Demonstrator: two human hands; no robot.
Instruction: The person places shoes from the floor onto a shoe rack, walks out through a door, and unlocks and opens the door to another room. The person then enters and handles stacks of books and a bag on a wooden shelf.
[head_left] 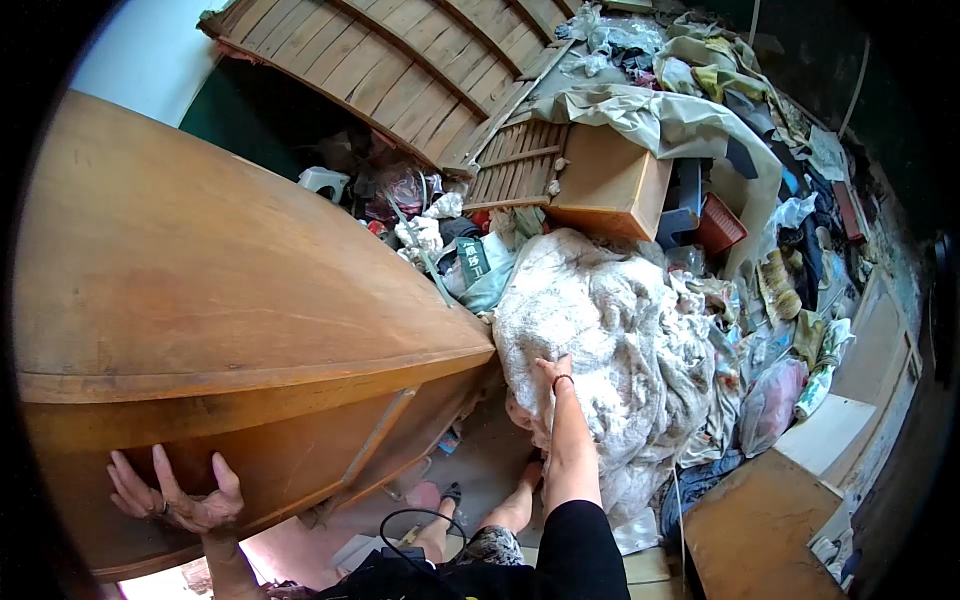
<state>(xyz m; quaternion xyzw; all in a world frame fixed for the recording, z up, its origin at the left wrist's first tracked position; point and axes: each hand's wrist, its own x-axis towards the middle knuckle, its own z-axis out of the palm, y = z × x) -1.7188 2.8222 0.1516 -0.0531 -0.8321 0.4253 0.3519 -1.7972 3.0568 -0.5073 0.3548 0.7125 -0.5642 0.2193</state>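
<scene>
My left hand lies with its fingers spread against the side of a large wooden cabinet, just below its top edge. My right hand, with a dark bracelet at the wrist, reaches out over a crumpled, dirty white quilt. Its fingers look partly stretched and apart; whether they touch the cloth, I cannot tell. The quilt is heaped beside the cabinet's near right corner.
Behind the quilt are a wooden drawer-like box, a red basket and a large slatted wooden panel. Bags and cloths pile up on the right, including a pink plastic bag. A brown board lies at lower right.
</scene>
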